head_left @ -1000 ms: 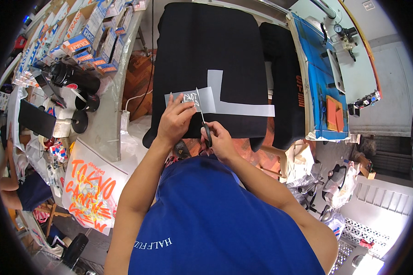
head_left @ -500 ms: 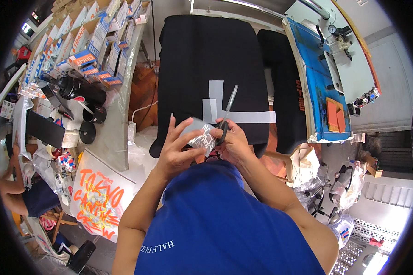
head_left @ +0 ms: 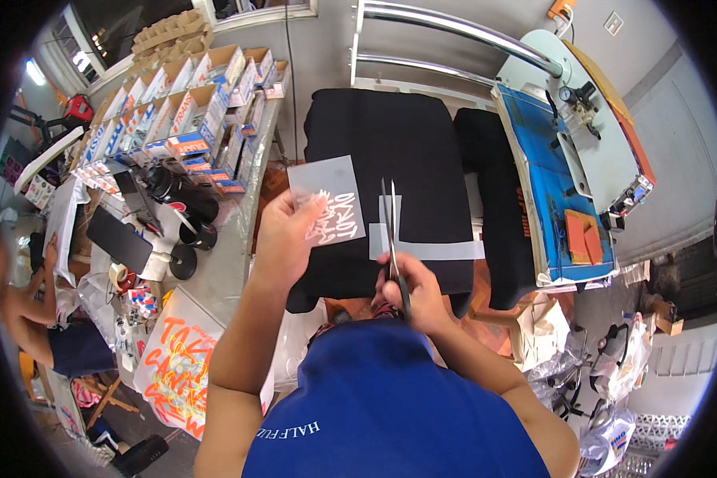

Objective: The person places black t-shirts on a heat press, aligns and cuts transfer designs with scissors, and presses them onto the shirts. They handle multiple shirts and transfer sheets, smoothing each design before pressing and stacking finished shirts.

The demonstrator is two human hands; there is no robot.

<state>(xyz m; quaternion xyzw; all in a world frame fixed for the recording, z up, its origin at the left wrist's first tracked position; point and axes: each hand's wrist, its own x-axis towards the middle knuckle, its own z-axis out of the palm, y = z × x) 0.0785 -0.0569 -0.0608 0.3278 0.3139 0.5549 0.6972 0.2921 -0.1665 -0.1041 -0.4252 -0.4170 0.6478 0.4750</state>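
My left hand (head_left: 283,239) pinches a translucent film sheet (head_left: 325,177) with white printed lettering, held up over the left side of a black fabric-covered board (head_left: 390,131). In my right hand (head_left: 419,293) is a pair of scissors (head_left: 392,227) with black handles. Its blades stand slightly apart and point away from me, clear of the sheet. Beneath the blades, several pale strips (head_left: 446,251) lie on the black fabric, one upright and one running to the right. The scissors partly cover the upright strip.
Boxes (head_left: 207,119) of rolled or stacked material fill the table at left, with a phone (head_left: 119,240) on a stand nearer. Another person's arm (head_left: 28,295) shows at far left. To the right are a second black-covered board (head_left: 498,199) and a blue-surfaced frame (head_left: 534,159).
The sheet and scissors have come apart: my left hand has lifted the sheet up and left, showing its full face. My right hand has lowered, with the scissor blades now pointing straight ahead. The view has tilted up.
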